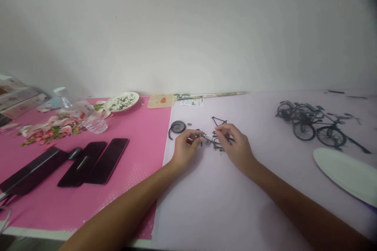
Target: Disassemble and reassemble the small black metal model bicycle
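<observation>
My left hand is closed in a pinch over the white sheet. Opposite it, my right hand pinches too. A thin silvery rod stretches between the fingertips of both; its ends are hidden by the fingers. Just under and between my hands lie small black model bicycle parts, partly covered by the right fingers. A black triangular frame piece rests behind my right fingertips. Left of my left hand are a small spoked wheel and a curved black mudguard.
Several dark model bicycles stand at the right, behind a white oval plate. On the pink mat are two phones, a black case, a plastic bottle, petals and a patterned plate.
</observation>
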A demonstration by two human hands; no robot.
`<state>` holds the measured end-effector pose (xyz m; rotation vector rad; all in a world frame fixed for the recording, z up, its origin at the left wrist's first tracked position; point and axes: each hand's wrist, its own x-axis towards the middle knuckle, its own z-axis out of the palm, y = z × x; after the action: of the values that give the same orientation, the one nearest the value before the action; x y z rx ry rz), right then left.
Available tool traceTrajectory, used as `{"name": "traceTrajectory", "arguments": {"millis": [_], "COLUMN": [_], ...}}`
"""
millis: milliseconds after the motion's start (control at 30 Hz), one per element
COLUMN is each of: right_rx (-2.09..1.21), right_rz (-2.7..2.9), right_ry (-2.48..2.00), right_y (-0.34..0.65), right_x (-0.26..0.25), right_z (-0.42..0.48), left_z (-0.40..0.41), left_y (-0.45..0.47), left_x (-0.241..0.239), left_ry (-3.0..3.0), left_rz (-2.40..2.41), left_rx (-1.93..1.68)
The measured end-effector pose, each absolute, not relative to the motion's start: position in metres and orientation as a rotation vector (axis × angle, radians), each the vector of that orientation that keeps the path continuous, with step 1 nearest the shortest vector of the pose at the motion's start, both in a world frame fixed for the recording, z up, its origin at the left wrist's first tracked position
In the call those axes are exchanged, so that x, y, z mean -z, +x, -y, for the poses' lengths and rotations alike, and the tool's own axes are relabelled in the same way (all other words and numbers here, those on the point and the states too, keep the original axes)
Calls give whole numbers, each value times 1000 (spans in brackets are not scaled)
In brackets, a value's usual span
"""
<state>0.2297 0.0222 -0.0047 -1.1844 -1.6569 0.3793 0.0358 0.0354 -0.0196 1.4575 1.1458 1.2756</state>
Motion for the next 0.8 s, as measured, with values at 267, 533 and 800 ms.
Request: {"name": "traceTrajectory", "arguments": {"millis": [267, 533, 800], "right_rx": [-586, -710, -723], "right_rz": [1718, 1851, 1911], "right_ry": [-1245, -1227, -1287], "right_y": [230, 232, 230], "right_x": [4, 9, -2], "right_z": [-19, -21, -18], "left_z": [-33, -33, -32], "left_y": [37, 36, 35], "left_x": [17, 18, 18], "left_ry": [1473, 1520, 1565], "left_rz": [-1096, -1140, -1156], "left_rx": [-1231, -1268, -1284]}}
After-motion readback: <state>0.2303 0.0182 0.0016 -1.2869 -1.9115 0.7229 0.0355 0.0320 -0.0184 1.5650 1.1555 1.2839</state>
